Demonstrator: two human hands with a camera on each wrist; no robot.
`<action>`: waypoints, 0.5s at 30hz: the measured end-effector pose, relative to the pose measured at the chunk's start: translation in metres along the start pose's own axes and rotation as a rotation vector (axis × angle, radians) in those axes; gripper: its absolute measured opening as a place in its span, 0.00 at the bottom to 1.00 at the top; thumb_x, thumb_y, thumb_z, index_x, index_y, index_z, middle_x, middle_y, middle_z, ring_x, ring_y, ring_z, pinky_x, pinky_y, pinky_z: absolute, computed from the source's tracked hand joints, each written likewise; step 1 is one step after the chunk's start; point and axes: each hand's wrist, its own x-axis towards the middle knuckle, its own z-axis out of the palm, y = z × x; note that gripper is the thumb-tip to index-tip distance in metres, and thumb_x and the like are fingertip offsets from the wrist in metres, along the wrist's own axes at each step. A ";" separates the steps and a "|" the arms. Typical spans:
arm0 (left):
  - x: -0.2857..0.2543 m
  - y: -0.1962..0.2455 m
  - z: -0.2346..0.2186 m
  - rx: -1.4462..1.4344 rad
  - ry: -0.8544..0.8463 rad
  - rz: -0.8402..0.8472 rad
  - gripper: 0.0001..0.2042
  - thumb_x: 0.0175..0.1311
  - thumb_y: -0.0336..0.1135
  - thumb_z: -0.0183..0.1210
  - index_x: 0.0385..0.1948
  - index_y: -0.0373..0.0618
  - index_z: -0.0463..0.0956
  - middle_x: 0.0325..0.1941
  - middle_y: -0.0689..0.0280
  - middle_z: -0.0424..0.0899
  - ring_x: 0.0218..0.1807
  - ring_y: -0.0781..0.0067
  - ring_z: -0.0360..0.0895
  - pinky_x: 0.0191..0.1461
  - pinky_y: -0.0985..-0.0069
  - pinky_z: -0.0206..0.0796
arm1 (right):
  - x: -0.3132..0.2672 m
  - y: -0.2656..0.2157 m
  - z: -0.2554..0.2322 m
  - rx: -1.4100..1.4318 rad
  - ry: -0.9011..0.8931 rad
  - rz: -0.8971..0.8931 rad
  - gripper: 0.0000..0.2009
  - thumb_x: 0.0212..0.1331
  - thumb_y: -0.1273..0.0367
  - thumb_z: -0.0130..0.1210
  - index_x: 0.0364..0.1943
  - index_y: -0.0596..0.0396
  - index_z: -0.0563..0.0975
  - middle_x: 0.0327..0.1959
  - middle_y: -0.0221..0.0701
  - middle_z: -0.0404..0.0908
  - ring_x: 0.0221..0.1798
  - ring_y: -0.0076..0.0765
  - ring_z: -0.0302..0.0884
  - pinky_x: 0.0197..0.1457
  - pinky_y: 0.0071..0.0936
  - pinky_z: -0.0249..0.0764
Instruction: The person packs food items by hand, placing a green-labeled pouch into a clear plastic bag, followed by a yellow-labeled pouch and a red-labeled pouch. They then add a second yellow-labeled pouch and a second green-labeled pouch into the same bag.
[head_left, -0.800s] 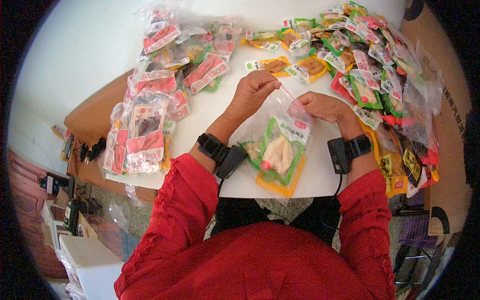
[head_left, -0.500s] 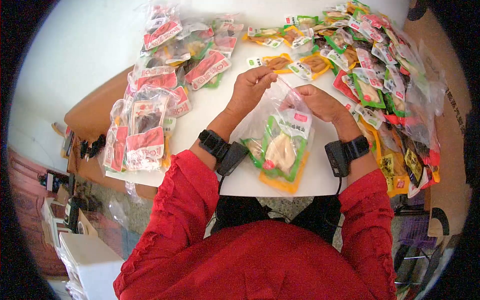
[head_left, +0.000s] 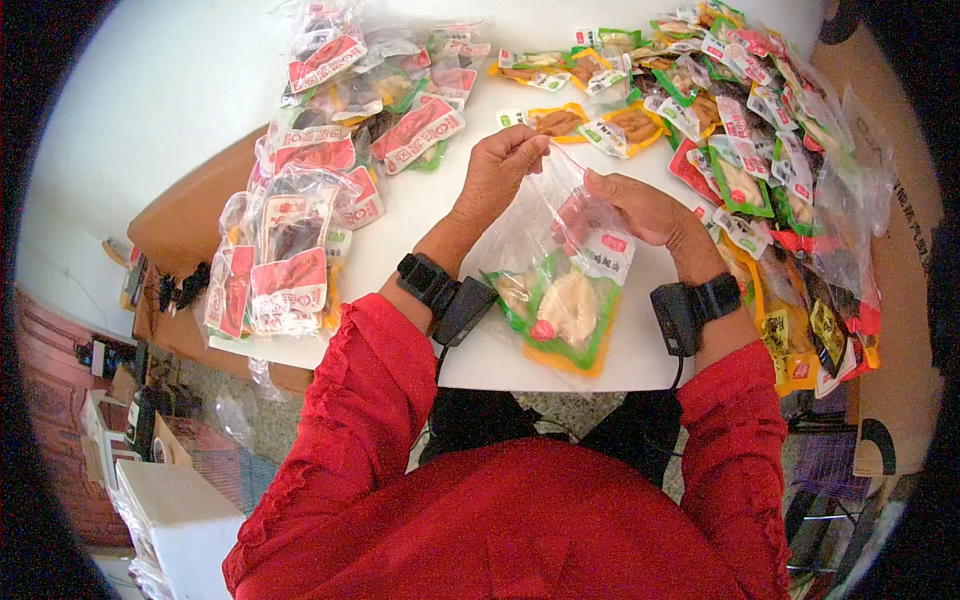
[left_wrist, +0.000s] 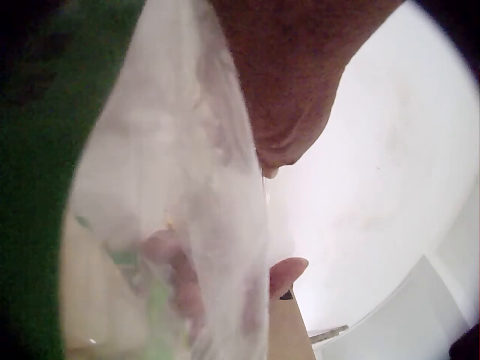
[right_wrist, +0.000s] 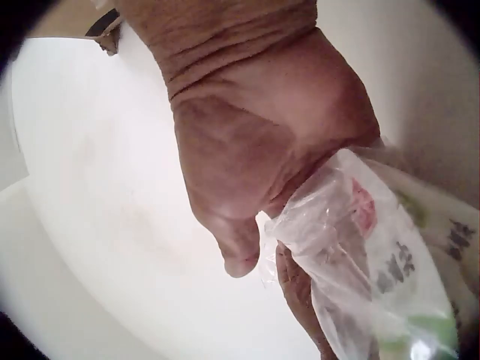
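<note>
A clear zip bag point(head_left: 545, 215) hangs between the two hands over the front of the white table point(head_left: 455, 360). My left hand point(head_left: 500, 175) pinches one top corner of it between thumb and fingertips. At the opposite top corner, my right hand point(head_left: 645, 208) grips the bag, with its thumb point(right_wrist: 241, 251) outside and its other fingers seen through the film. Inside lies a green-edged packet point(head_left: 570, 305) of pale food with a white label, and a yellow-edged packet point(head_left: 565, 362) shows beneath it. In the left wrist view the film point(left_wrist: 172, 150) covers much of the picture.
Filled clear bags with red-and-white labels point(head_left: 290, 290) are heaped on the left. A large pile of loose food packets point(head_left: 740, 180) covers the right side. Two yellow-edged packets point(head_left: 625, 130) lie just beyond the hands. A cardboard box point(head_left: 890, 330) stands at the right edge.
Both hands have moved slightly away from the body with the bag, the right one a little to the right. The packets in the bag have shifted slightly the same way.
</note>
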 end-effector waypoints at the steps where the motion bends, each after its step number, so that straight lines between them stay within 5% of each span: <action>1: 0.000 0.001 0.002 -0.018 0.022 -0.002 0.09 0.60 0.34 0.51 0.24 0.39 0.74 0.19 0.72 0.71 0.23 0.85 0.65 0.28 0.86 0.59 | 0.000 0.000 -0.003 0.003 0.000 0.001 0.30 0.62 0.50 0.30 0.38 0.66 0.73 0.33 0.39 0.78 0.37 0.34 0.75 0.46 0.26 0.68; 3: -0.001 0.000 0.002 -0.035 0.045 -0.006 0.09 0.60 0.33 0.52 0.23 0.38 0.73 0.17 0.73 0.70 0.22 0.86 0.64 0.27 0.87 0.59 | -0.001 -0.001 -0.010 -0.178 -0.063 0.008 0.29 0.60 0.48 0.34 0.34 0.63 0.76 0.30 0.35 0.79 0.32 0.24 0.74 0.39 0.21 0.69; 7: -0.001 -0.003 0.000 -0.020 0.016 -0.038 0.10 0.61 0.34 0.50 0.25 0.39 0.74 0.20 0.72 0.71 0.24 0.84 0.65 0.30 0.85 0.58 | -0.002 -0.002 -0.009 -0.068 -0.130 0.008 0.27 0.60 0.50 0.37 0.35 0.64 0.75 0.25 0.34 0.78 0.27 0.21 0.73 0.35 0.19 0.68; 9: -0.001 -0.004 -0.001 -0.015 0.023 -0.054 0.10 0.61 0.34 0.50 0.25 0.39 0.74 0.20 0.71 0.71 0.24 0.84 0.65 0.30 0.85 0.58 | 0.001 0.003 -0.003 -0.125 0.171 -0.127 0.26 0.60 0.52 0.38 0.36 0.67 0.74 0.22 0.36 0.78 0.29 0.26 0.74 0.37 0.21 0.69; 15: -0.002 -0.011 0.000 -0.092 0.006 -0.051 0.10 0.61 0.35 0.49 0.25 0.39 0.74 0.20 0.71 0.72 0.24 0.83 0.66 0.30 0.85 0.59 | 0.000 0.005 -0.012 -0.180 0.010 -0.061 0.23 0.60 0.53 0.40 0.36 0.61 0.75 0.20 0.32 0.77 0.26 0.24 0.72 0.35 0.20 0.68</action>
